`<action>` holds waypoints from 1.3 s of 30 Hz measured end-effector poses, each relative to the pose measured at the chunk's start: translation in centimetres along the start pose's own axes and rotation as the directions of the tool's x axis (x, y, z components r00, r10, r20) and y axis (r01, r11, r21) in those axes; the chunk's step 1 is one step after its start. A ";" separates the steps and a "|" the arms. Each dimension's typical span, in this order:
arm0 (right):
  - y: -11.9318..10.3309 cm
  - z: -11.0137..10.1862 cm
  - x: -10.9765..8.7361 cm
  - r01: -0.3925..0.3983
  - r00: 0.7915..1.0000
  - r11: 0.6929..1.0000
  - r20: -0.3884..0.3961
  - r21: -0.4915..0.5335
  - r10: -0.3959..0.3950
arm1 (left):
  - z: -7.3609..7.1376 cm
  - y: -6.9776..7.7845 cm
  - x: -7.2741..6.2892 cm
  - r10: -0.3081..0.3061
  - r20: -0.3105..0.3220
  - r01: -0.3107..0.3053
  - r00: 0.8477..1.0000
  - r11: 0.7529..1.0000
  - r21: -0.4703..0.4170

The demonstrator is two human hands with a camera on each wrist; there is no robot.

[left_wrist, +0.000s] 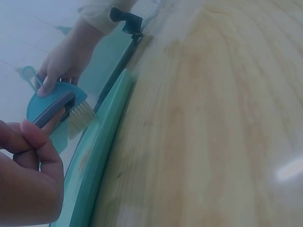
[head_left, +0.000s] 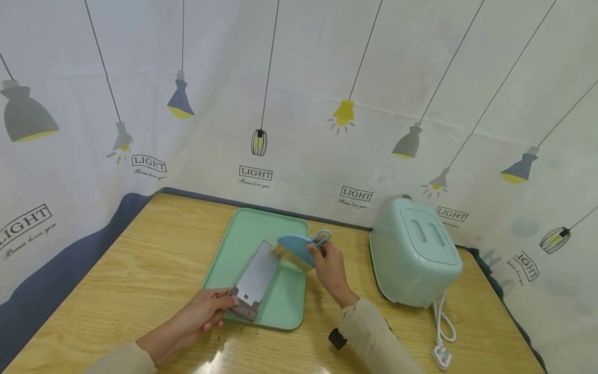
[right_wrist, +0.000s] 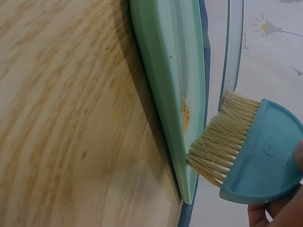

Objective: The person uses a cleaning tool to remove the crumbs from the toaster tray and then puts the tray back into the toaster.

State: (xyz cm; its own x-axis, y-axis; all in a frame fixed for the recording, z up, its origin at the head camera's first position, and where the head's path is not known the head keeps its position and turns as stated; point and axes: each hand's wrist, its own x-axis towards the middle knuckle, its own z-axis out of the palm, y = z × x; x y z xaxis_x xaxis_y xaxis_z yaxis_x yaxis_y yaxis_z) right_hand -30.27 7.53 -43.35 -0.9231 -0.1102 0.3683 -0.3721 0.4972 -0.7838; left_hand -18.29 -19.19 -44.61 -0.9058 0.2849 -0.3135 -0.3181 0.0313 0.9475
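Observation:
My left hand (head_left: 198, 314) grips the slotted grey-brown end of a flat metal crumb tray (head_left: 257, 272), thumb on top. The crumb tray is held tilted over a mint-green serving tray (head_left: 285, 306) on the table. In my right hand (head_left: 331, 267) is a small blue hand brush (head_left: 296, 246) with pale bristles (right_wrist: 225, 137), pinched near its loop. The bristles lie at the crumb tray's far right edge in the head view; whether they touch it I cannot tell. Brown crumbs (right_wrist: 185, 116) lie in the green tray, seen from both wrists.
A mint-green toaster (head_left: 416, 254) with a lidded top stands to the right on the wooden table (head_left: 140, 259). Its white cord and plug (head_left: 441, 357) lie at the front right. A printed cloth (head_left: 303, 171) hangs behind the table.

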 end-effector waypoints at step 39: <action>1.4 -1.6 -0.3 0.015 0.997 0.999 -0.076 -0.047 -0.019 | -0.1 0.3 0.2 -0.028 -0.058 0.026 0.998 0.999 -0.027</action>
State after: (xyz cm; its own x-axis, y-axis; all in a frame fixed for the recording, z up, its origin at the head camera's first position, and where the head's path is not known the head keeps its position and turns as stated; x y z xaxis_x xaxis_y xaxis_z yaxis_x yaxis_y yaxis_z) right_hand -30.38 9.67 -43.79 -0.9059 -0.0539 0.4201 -0.3813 0.5353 -0.7537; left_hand -18.62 -19.18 -44.41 -0.9114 0.2279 -0.3428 -0.3492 0.0130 0.9370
